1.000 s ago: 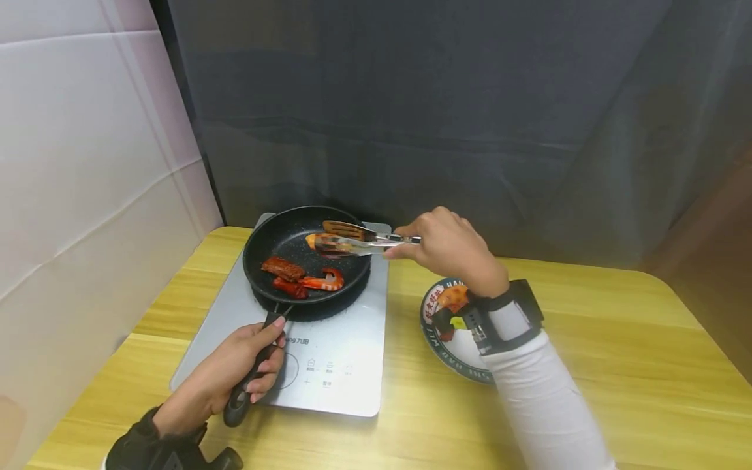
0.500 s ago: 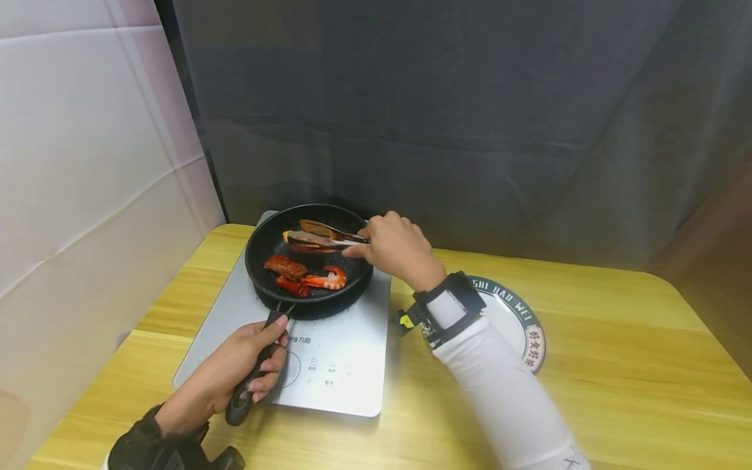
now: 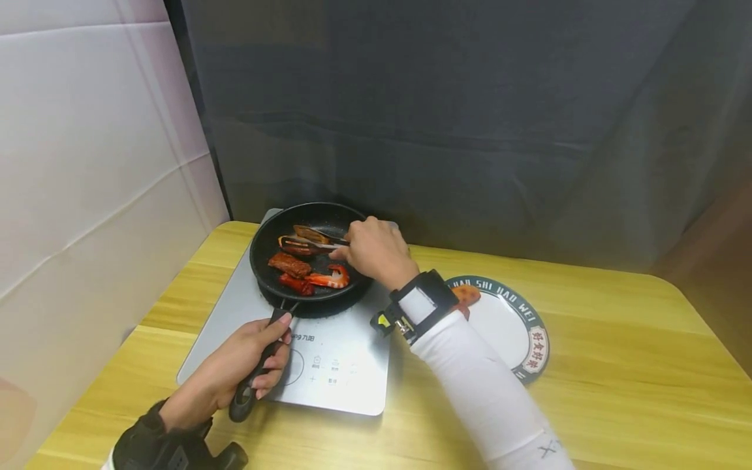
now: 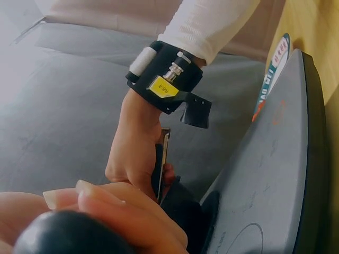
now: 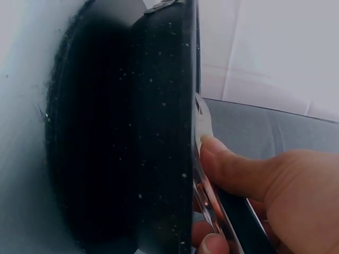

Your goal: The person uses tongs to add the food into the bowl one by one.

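Note:
My left hand (image 3: 249, 359) grips the black handle (image 3: 242, 403) of a frying pan (image 3: 264, 245). My right hand (image 3: 378, 251) holds metal food tongs (image 3: 314, 247) over the pan, their tips low inside it. Something orange-yellow shows at the tips; I cannot tell whether the tongs still pinch it. Nearer the handle lie a browned piece of meat (image 3: 289, 264), a dark red piece (image 3: 296, 284) and a shrimp (image 3: 330, 278). In the right wrist view, thumb and fingers squeeze the tongs (image 5: 204, 124) behind the pan's rim, which hides the food.
Beneath the pan is a silver induction cooker (image 3: 352, 395) on a wooden table (image 3: 617, 352). A green-rimmed plate (image 3: 502, 333) stands to the right, partly behind the right sleeve, with an orange piece of food (image 3: 467, 295) on it. Dark cloth (image 3: 440, 130) hangs at the back.
My right hand has moved left and down with the tongs, bringing their tips and the orange-yellow piece deeper into the pan. More of the plate shows. My left hand keeps its hold on the handle.

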### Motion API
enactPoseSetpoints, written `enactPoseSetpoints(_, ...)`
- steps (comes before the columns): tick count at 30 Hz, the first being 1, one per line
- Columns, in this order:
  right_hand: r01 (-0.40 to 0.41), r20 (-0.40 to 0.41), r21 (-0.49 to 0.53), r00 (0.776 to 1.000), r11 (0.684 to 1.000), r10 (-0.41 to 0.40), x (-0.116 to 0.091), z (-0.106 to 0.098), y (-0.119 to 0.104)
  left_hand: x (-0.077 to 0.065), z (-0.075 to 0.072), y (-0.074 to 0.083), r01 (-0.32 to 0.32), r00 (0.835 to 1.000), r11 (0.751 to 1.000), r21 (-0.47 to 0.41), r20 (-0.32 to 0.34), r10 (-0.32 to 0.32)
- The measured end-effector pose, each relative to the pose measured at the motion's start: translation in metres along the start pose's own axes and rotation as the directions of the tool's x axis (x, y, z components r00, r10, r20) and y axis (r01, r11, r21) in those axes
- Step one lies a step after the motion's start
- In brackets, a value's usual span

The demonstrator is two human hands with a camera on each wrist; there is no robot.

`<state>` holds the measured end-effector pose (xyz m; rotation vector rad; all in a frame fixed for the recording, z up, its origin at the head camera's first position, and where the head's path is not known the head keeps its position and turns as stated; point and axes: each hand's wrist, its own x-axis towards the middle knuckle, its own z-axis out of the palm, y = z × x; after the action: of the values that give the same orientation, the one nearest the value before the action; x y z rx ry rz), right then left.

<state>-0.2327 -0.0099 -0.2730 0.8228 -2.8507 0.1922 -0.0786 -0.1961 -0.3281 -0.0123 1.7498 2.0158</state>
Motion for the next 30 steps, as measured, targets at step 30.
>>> enactPoseSetpoints(30,-0.022,-0.196,0.025,0.98,0.999,0.027,-0.049,-0.02,0.019,-0.003,-0.003,-0.003,0.008,1.0,1.0,0.015,0.006,-0.008)
